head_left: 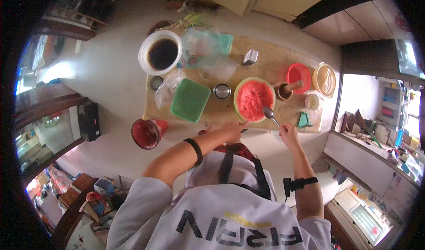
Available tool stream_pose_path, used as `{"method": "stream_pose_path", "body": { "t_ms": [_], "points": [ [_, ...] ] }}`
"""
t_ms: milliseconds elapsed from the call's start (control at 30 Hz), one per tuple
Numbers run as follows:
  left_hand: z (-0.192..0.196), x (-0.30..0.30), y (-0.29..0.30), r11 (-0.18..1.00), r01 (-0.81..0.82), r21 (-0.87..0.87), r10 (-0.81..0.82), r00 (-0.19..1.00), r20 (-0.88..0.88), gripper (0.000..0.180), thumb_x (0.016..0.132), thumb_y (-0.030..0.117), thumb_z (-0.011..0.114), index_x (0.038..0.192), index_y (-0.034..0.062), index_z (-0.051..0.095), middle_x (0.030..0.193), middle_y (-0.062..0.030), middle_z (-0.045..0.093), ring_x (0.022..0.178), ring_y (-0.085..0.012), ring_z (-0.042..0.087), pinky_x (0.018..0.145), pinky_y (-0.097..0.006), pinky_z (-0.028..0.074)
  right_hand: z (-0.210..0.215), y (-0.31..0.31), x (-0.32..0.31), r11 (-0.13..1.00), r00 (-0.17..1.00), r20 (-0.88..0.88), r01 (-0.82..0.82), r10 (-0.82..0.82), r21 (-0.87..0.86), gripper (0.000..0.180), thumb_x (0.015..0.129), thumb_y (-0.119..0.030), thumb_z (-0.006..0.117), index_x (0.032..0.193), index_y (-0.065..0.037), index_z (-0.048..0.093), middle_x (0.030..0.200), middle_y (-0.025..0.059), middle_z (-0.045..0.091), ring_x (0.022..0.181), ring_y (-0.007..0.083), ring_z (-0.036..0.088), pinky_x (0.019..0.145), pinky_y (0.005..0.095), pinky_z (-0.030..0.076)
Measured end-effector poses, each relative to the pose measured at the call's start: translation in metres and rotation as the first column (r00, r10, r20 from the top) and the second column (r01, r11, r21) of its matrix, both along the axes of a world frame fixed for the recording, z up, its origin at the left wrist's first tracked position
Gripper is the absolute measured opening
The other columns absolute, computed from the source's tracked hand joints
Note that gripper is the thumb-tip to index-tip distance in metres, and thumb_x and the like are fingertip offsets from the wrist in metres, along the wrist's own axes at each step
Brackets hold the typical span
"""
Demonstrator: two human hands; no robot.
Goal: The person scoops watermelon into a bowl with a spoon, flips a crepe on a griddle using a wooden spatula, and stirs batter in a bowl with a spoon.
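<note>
A halved watermelon (253,98) with red flesh and a green rind lies cut side up on the wooden table (270,64). My right hand (288,134) grips a metal spoon (268,113) whose bowl rests at the melon's near right edge. My left hand (232,130) reaches to the table's near edge just below the melon, fingers curled against it; I cannot tell whether it touches the rind. Black bands wrap both forearms.
On the table: a white bowl of dark liquid (160,53), a green square lid (190,100), plastic bags (206,50), a small metal cup (222,91), a wooden mortar with pestle (284,90), a red strainer (299,75), a woven basket (324,79). A red bucket (146,133) sits below.
</note>
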State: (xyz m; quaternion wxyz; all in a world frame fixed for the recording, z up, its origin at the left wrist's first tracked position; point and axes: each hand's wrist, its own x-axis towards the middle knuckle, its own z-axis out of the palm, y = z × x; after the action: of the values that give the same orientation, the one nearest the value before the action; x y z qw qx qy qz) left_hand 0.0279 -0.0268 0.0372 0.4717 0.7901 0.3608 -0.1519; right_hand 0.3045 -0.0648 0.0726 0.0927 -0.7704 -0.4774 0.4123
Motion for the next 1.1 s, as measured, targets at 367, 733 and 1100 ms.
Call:
{"method": "stream_pose_path", "body": {
  "t_ms": [367, 733, 1100],
  "points": [
    [-0.035, -0.044, 0.015, 0.863, -0.309, 0.401, 0.276, 0.951, 0.140, 0.059, 0.084, 0.017, 0.054, 0.137, 0.0029, 0.034, 0.118, -0.0215, 0.052, 0.103, -0.0383, 0.054, 0.083, -0.045, 0.047, 0.008, 0.003, -0.028, 0.953, 0.976, 0.206, -0.126, 0.070, 0.274, 0.009, 0.082, -0.008, 0.056, 0.090, -0.005, 0.059, 0.077, 0.0202, 0.062, 0.073, 0.0399, 0.061, 0.064, 0.0463, 0.048],
    [-0.035, -0.022, 0.044, 0.839, -0.222, 0.497, 0.207, 0.975, 0.086, 0.042, 0.077, 0.030, 0.068, 0.103, 0.0028, 0.051, 0.086, -0.0123, 0.058, 0.078, -0.0332, 0.061, 0.064, -0.044, 0.051, 0.024, -0.012, -0.068, 0.954, 0.966, 0.251, -0.125, 0.055, 0.272, 0.011, 0.080, -0.008, 0.052, 0.082, -0.003, 0.061, 0.078, 0.0221, 0.061, 0.072, 0.0411, 0.060, 0.065, 0.0492, 0.048],
    [-0.051, -0.017, 0.040, 0.838, -0.121, 0.533, 0.114, 0.992, 0.048, 0.035, 0.080, 0.034, 0.064, 0.094, 0.0048, 0.052, 0.082, -0.0141, 0.060, 0.073, -0.0342, 0.064, 0.060, -0.044, 0.052, 0.033, -0.014, -0.097, 0.987, 0.985, 0.164, 0.028, -0.054, 0.156, 0.013, 0.079, -0.009, 0.051, 0.078, -0.002, 0.062, 0.073, 0.0248, 0.060, 0.072, 0.0436, 0.059, 0.065, 0.0501, 0.048]
  ]
}}
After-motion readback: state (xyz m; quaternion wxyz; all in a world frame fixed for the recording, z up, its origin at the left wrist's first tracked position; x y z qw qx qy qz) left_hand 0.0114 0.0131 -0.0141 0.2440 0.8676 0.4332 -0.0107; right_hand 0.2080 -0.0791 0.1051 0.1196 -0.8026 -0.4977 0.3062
